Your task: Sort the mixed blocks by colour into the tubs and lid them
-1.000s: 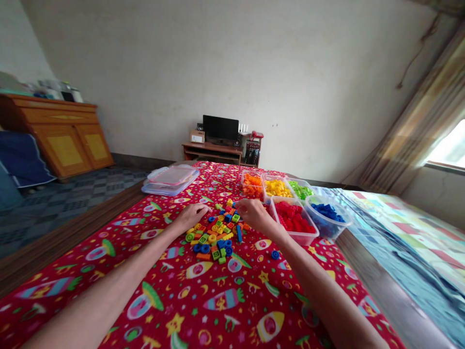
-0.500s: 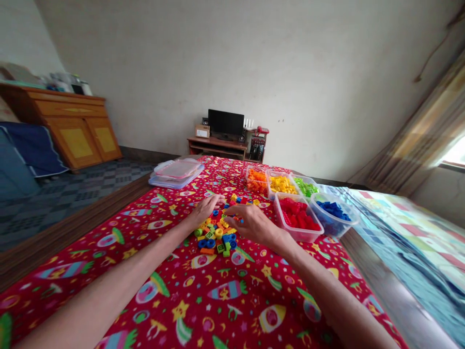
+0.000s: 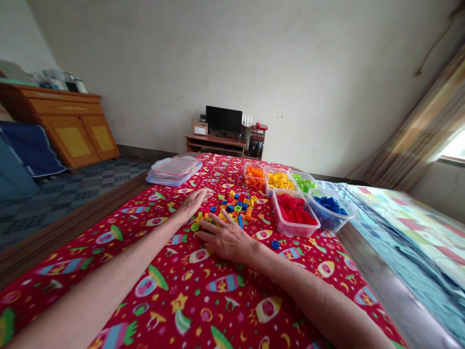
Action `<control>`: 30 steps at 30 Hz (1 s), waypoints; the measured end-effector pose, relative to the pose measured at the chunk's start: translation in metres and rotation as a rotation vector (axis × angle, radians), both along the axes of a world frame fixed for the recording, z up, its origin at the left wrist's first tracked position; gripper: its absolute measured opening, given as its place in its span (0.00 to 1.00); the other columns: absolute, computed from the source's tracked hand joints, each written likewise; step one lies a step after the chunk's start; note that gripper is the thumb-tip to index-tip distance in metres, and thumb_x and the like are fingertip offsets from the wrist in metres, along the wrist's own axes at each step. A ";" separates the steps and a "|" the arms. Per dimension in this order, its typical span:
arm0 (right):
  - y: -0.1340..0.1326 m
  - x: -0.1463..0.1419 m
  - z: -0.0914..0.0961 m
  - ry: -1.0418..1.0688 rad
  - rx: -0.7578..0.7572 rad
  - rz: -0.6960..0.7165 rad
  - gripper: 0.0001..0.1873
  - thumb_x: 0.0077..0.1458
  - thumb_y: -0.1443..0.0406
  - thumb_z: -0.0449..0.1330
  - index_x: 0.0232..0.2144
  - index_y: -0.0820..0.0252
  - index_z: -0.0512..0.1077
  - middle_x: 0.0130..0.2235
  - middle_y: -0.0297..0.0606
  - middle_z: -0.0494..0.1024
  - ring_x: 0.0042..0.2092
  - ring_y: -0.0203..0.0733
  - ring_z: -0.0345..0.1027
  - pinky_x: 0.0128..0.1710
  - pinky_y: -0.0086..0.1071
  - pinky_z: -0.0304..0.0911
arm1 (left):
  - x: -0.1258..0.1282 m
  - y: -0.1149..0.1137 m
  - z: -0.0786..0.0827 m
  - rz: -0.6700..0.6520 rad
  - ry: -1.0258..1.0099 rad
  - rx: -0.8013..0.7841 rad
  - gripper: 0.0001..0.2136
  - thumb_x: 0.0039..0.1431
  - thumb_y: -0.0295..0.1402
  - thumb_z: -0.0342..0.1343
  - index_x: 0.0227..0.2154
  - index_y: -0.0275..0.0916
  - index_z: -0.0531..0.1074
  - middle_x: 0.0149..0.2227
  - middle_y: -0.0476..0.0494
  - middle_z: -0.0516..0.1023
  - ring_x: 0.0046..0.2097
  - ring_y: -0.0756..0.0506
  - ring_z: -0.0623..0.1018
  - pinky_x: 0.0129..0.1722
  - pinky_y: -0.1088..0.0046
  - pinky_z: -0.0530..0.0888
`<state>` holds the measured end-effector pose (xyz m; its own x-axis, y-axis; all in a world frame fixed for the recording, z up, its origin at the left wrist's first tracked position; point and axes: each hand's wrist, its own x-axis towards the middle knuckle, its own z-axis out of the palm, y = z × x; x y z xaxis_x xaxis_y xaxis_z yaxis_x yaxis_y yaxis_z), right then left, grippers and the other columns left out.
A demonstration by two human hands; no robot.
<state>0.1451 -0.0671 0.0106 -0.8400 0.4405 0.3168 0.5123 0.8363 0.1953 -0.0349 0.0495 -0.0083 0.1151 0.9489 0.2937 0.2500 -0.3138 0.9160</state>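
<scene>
A loose pile of small coloured plastic blocks (image 3: pixel 234 206) lies on the red patterned tablecloth (image 3: pixel 203 300). My left hand (image 3: pixel 194 201) rests flat with fingers apart at the pile's left edge. My right hand (image 3: pixel 225 237) lies palm down over the near part of the pile, fingers spread, covering some blocks. Neither hand visibly grips a piece. To the right stand clear tubs of red blocks (image 3: pixel 295 213), blue blocks (image 3: pixel 330 208), orange blocks (image 3: pixel 254 177), yellow blocks (image 3: pixel 279 181) and green blocks (image 3: pixel 304 183).
A single blue ring (image 3: pixel 275 244) lies apart near the red tub. Stacked clear lids (image 3: pixel 174 169) sit at the far left of the table. A bed with a patterned cover (image 3: pixel 410 218) runs along the right. A wooden cabinet (image 3: pixel 69 131) and a monitor desk (image 3: pixel 223 131) stand by the wall.
My right hand has moved from the pile's far right edge toward me and now lies flat over its near side. My left hand has opened and slid slightly along the left edge.
</scene>
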 end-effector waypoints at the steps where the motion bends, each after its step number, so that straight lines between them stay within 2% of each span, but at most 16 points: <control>1: 0.005 0.003 0.000 0.002 0.002 -0.027 0.17 0.64 0.61 0.47 0.53 0.56 0.64 0.59 0.41 0.63 0.61 0.48 0.50 0.61 0.52 0.45 | 0.001 -0.001 0.001 -0.022 0.050 0.011 0.24 0.55 0.50 0.44 0.41 0.36 0.73 0.46 0.37 0.78 0.51 0.40 0.75 0.54 0.61 0.69; 6: 0.023 0.021 0.000 0.035 -0.014 -0.218 0.17 0.62 0.61 0.51 0.52 0.56 0.65 0.55 0.47 0.66 0.60 0.49 0.54 0.59 0.53 0.50 | 0.003 -0.004 0.004 -0.065 0.306 0.087 0.26 0.58 0.49 0.39 0.45 0.38 0.73 0.51 0.40 0.76 0.55 0.41 0.72 0.57 0.63 0.65; 9: 0.030 0.035 0.010 0.092 -0.042 -0.342 0.18 0.60 0.62 0.54 0.52 0.57 0.66 0.53 0.50 0.68 0.57 0.51 0.58 0.55 0.51 0.57 | 0.006 -0.006 0.005 -0.073 0.419 0.128 0.27 0.59 0.48 0.36 0.50 0.38 0.71 0.53 0.40 0.74 0.56 0.41 0.71 0.59 0.63 0.63; 11: 0.031 0.046 0.020 0.160 -0.066 -0.353 0.18 0.61 0.62 0.53 0.52 0.59 0.66 0.49 0.50 0.71 0.53 0.49 0.64 0.51 0.47 0.62 | 0.008 -0.007 0.005 -0.073 0.475 0.148 0.28 0.59 0.48 0.35 0.53 0.37 0.68 0.55 0.39 0.72 0.58 0.41 0.69 0.59 0.63 0.63; 14: 0.023 0.063 0.026 0.322 -0.044 -0.279 0.18 0.63 0.62 0.48 0.53 0.61 0.66 0.47 0.49 0.73 0.51 0.47 0.66 0.50 0.42 0.65 | 0.011 -0.007 0.005 -0.036 0.555 0.179 0.30 0.59 0.47 0.35 0.56 0.34 0.64 0.58 0.37 0.69 0.60 0.40 0.67 0.60 0.62 0.61; 17: 0.006 0.077 0.013 0.450 0.016 -0.266 0.22 0.64 0.60 0.46 0.56 0.64 0.62 0.51 0.51 0.71 0.58 0.48 0.61 0.56 0.45 0.60 | 0.015 -0.006 0.002 0.040 0.612 0.180 0.30 0.60 0.45 0.34 0.58 0.32 0.62 0.59 0.35 0.66 0.61 0.40 0.65 0.61 0.62 0.59; 20: -0.014 0.085 -0.011 0.467 -0.013 -0.435 0.26 0.64 0.58 0.45 0.60 0.65 0.58 0.57 0.56 0.64 0.63 0.54 0.52 0.58 0.52 0.56 | 0.026 -0.006 -0.004 0.071 0.612 0.125 0.30 0.61 0.45 0.32 0.59 0.33 0.60 0.60 0.36 0.66 0.61 0.41 0.64 0.62 0.63 0.58; 23: -0.024 0.086 -0.031 0.447 -0.089 -0.606 0.29 0.63 0.56 0.46 0.61 0.64 0.56 0.61 0.57 0.59 0.65 0.58 0.46 0.57 0.56 0.54 | 0.042 -0.014 -0.006 0.021 0.532 0.105 0.30 0.62 0.46 0.31 0.59 0.35 0.59 0.62 0.38 0.63 0.63 0.42 0.61 0.63 0.63 0.57; 27: -0.010 0.081 -0.039 0.492 -0.138 -0.643 0.29 0.63 0.55 0.46 0.62 0.64 0.55 0.62 0.57 0.56 0.65 0.58 0.43 0.59 0.57 0.50 | 0.061 -0.028 -0.002 -0.095 0.394 0.113 0.30 0.63 0.47 0.30 0.61 0.35 0.57 0.64 0.38 0.59 0.64 0.42 0.58 0.64 0.63 0.55; 30: 0.010 0.076 -0.036 0.545 -0.158 -0.613 0.29 0.64 0.57 0.43 0.61 0.67 0.55 0.63 0.57 0.56 0.66 0.55 0.42 0.61 0.54 0.48 | 0.062 -0.031 0.002 -0.105 0.315 0.117 0.30 0.63 0.48 0.30 0.61 0.36 0.56 0.63 0.38 0.60 0.64 0.42 0.59 0.63 0.64 0.56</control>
<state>0.2216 -0.0572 -0.0257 -0.1836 0.8429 0.5058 0.8742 0.3753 -0.3081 0.0273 0.0180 -0.0059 0.3129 0.8891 0.3340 0.4755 -0.4511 0.7553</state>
